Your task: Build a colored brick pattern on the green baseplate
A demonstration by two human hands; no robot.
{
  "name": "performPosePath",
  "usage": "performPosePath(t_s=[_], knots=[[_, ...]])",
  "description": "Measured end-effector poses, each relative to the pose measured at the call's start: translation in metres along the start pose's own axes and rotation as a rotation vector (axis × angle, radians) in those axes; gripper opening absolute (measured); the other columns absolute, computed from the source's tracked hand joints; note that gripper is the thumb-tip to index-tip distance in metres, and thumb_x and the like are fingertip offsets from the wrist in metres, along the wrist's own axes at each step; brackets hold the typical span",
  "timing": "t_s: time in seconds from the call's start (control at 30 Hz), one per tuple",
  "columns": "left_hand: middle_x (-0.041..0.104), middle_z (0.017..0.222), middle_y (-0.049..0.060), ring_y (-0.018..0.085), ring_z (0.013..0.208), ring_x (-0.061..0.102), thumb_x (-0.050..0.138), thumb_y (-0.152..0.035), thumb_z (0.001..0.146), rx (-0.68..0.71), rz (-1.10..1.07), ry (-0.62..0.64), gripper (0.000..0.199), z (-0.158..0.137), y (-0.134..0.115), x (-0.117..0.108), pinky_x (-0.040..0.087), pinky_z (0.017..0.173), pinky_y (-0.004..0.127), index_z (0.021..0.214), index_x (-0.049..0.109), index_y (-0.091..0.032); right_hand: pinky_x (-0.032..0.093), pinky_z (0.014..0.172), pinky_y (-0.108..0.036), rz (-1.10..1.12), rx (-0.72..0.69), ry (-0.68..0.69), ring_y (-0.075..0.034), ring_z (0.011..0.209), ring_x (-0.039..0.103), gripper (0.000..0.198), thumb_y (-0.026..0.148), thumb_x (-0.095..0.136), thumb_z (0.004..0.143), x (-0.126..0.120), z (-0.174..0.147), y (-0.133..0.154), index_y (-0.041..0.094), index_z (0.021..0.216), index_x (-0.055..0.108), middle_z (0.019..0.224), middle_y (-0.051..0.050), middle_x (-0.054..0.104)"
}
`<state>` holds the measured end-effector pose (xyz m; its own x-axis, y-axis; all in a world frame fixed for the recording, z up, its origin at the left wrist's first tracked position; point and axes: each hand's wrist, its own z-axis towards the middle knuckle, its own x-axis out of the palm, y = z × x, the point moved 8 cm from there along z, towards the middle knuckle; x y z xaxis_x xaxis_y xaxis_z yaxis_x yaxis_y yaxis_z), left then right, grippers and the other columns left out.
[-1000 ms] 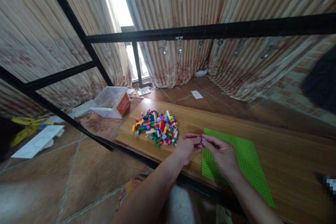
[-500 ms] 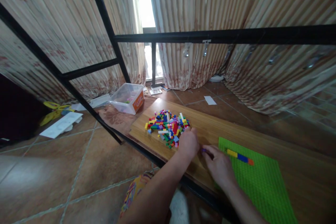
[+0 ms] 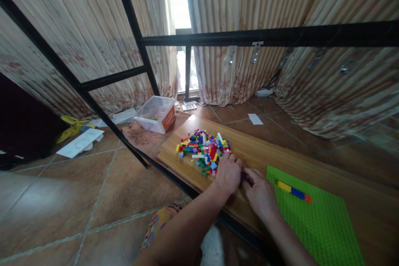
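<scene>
My left hand [image 3: 229, 173] and my right hand [image 3: 259, 193] meet over the wooden board, fingertips close together. Pinched in my right fingers is a small purple toy brick [image 3: 242, 176], mostly covered by both hands. The left fingers are curled in; whatever they grip is hidden. Just beyond the left hand lies a pile of mixed toy bricks [image 3: 202, 147] in many colours. To the right of my right hand is a green baseplate [image 3: 314, 224]. On it sits a row of yellow, blue and orange bricks [image 3: 297, 193].
The wooden board [image 3: 249, 143] runs left to right across a black metal frame [image 3: 264, 35]. Past its left end stands a clear plastic box [image 3: 154, 116] with an orange label. White sheets [image 3: 81, 142] and a paper piece [image 3: 255, 119] lie on the tiled floor.
My left hand has moved right, closing the gap to my right hand, so the two now meet at the purple brick. The whole view has shifted slightly.
</scene>
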<state>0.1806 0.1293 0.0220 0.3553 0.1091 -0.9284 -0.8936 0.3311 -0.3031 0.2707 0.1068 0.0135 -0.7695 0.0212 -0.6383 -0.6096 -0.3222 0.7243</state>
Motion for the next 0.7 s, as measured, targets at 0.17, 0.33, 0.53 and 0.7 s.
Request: performPosePath(t_s=[0.17, 0.33, 0.53, 0.7], knots=[[0.058, 0.098, 0.013, 0.026, 0.095, 0.047, 0.054, -0.015, 0.077, 0.008, -0.028, -0.016, 0.014, -0.005, 0.001, -0.005, 0.042, 0.085, 0.039, 0.088, 0.062, -0.012, 0.05, 0.086, -0.04, 0.031, 0.01, 0.002, -0.023, 0.092, 0.064, 0.029, 0.021, 0.046, 0.079, -0.001, 0.0, -0.004, 0.02, 0.101, 0.065, 0.101, -0.008, 0.066], [0.059, 0.097, 0.013, 0.026, 0.095, 0.048, 0.055, -0.015, 0.073, 0.012, -0.04, -0.045, 0.019, -0.011, -0.004, -0.011, 0.043, 0.085, 0.039, 0.091, 0.062, -0.014, 0.049, 0.087, -0.04, 0.019, -0.01, -0.004, -0.023, 0.093, 0.063, 0.023, 0.023, 0.048, 0.081, 0.0, -0.001, -0.009, 0.021, 0.096, 0.065, 0.102, -0.009, 0.066], [0.063, 0.097, 0.011, 0.024, 0.095, 0.053, 0.054, -0.013, 0.075, -0.044, -0.102, -0.149, 0.024, -0.008, 0.012, -0.043, 0.043, 0.09, 0.038, 0.097, 0.063, -0.015, 0.051, 0.084, -0.039, -0.002, -0.016, -0.016, -0.022, 0.089, 0.064, 0.023, 0.03, 0.049, 0.085, 0.0, -0.002, -0.012, 0.02, 0.098, 0.066, 0.102, -0.009, 0.066], [0.065, 0.109, 0.012, 0.025, 0.106, 0.055, 0.05, -0.019, 0.083, -0.444, -0.065, -0.434, 0.033, -0.008, 0.107, -0.098, 0.041, 0.098, 0.037, 0.113, 0.062, -0.013, 0.05, 0.086, -0.04, -0.05, -0.035, -0.027, -0.022, 0.092, 0.064, 0.026, 0.03, 0.048, 0.086, -0.007, -0.009, -0.009, 0.018, 0.1, 0.067, 0.102, -0.009, 0.066]])
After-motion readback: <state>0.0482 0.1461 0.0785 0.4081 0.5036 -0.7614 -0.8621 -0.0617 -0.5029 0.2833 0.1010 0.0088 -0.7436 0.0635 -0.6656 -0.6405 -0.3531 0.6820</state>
